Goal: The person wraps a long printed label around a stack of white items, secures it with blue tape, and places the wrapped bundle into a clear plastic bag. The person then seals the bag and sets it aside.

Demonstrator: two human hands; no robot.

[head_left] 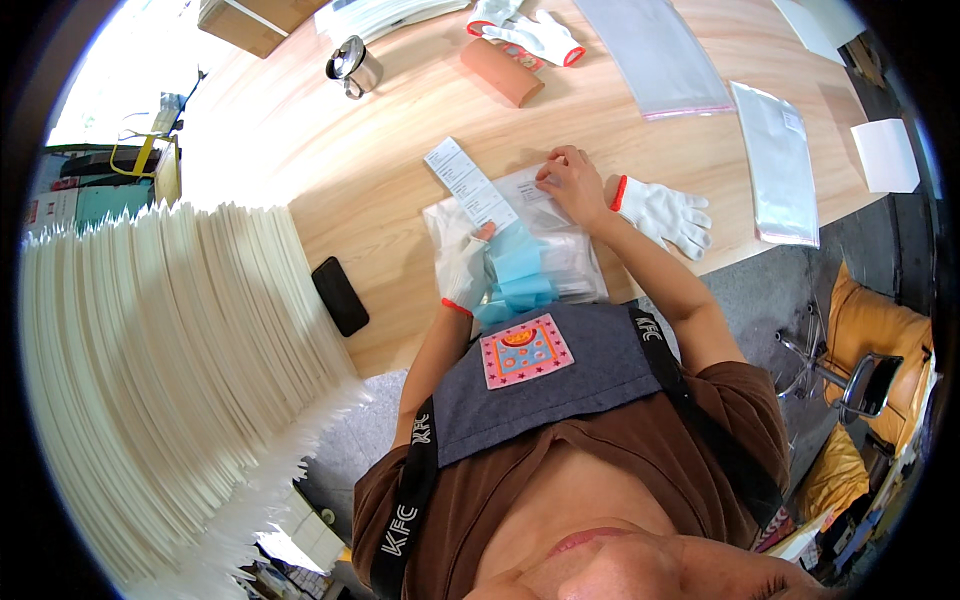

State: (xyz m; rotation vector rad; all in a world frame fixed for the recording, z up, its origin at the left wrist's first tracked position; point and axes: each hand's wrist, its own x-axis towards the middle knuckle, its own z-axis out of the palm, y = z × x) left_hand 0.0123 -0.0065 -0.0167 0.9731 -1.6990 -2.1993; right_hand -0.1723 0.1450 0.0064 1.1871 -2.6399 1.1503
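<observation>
My left hand (463,274), in a white knit glove with a red cuff and with a bare thumb tip showing, grips a strip of printed white labels (466,183). Light-blue backing paper (520,264) trails from the strip in folds toward my apron. Under both hands lie clear plastic bags (582,262), spread flat on the table. My right hand (570,186) is bare; its bent fingers, a little apart, touch the top bag beside a small white label (524,190). No object shows in that hand. A loose white glove (664,214) lies by my right wrist.
A tall stack of white sheets (170,380) rises at left, near a black phone (340,296). Farther back are a metal cup (354,68), a brown roll (502,74) and more gloves (530,36). Clear bags (778,160) lie at right; a swivel chair (850,385) stands beyond.
</observation>
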